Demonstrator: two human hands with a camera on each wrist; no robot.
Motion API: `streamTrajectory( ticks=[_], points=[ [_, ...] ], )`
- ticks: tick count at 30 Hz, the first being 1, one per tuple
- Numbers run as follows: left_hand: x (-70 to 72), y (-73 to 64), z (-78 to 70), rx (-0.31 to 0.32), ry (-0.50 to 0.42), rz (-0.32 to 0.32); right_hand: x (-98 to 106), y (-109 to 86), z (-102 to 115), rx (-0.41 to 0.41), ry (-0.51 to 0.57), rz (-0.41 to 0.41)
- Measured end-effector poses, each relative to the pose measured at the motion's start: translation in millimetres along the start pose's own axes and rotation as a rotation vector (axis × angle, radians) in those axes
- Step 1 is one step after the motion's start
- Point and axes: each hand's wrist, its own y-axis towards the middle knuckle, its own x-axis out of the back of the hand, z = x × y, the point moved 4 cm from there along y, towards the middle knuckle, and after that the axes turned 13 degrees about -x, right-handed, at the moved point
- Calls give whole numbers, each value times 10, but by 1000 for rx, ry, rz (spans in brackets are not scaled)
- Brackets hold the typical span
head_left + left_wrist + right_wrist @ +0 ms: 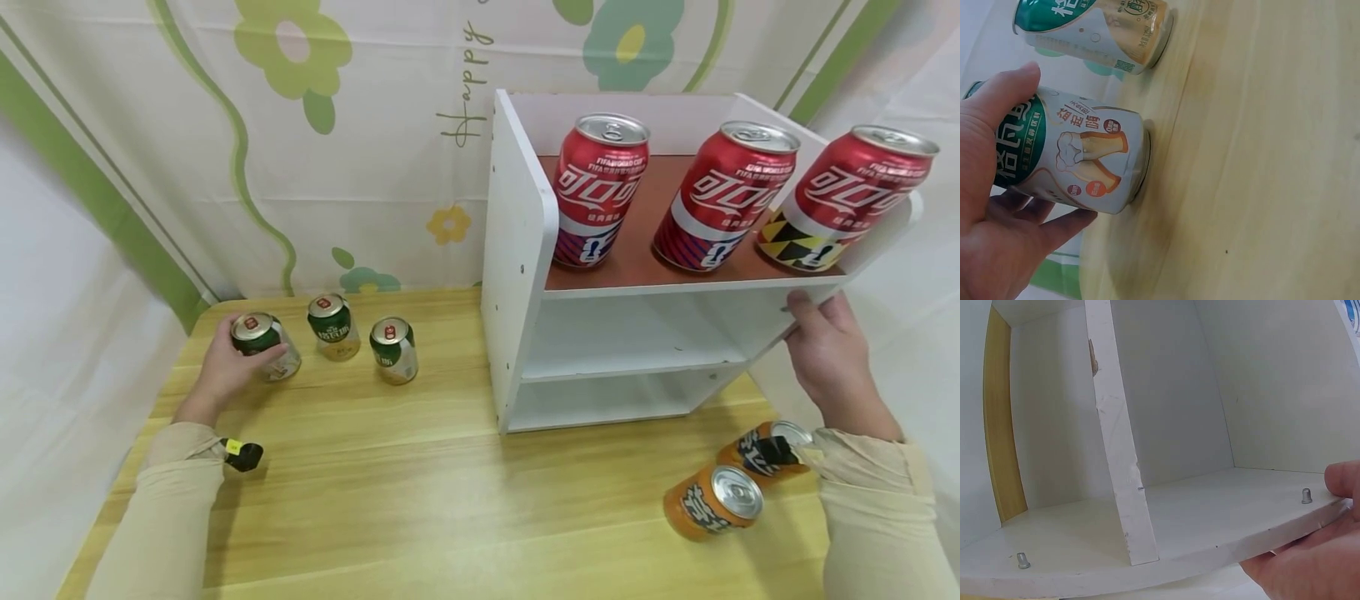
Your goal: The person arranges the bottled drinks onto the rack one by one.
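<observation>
My left hand (223, 367) grips a green-and-white can (1094, 150) at the far left of the table, thumb on one side and fingers round the other. The can stands upright, its base at the wood. Two similar cans, a middle one (335, 332) and a right one (395, 354), stand to its right. At the right, my right hand (836, 358) holds the front edge of the side panel of a white shelf unit (519, 250). In the right wrist view, the thumb (1341, 478) lies inside the panel and the fingers wrap behind it.
Three red cola cans, a left one (603, 187), a middle one (727, 196) and a right one (847, 200), stand on the shelf's brown top. Two orange cans, a front one (693, 508) and a rear one (750, 450), stand by my right forearm. A flowered curtain (375, 150) hangs behind.
</observation>
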Motion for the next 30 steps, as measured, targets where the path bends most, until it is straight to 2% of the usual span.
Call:
streamTrajectory(
  ticks=[5, 12, 18, 30],
  points=[
    [-11, -24, 17, 6, 15, 3, -1, -3, -7, 22, 23, 21],
    [-19, -27, 13, 18, 68, 50, 8, -15, -10, 23, 39, 13],
    [-8, -29, 8, 25, 91, 50, -1, -13, -13, 15, 63, 12],
    [-8, -48, -10, 12, 114, 47, 0, -26, 3, -14, -24, -28]
  ],
)
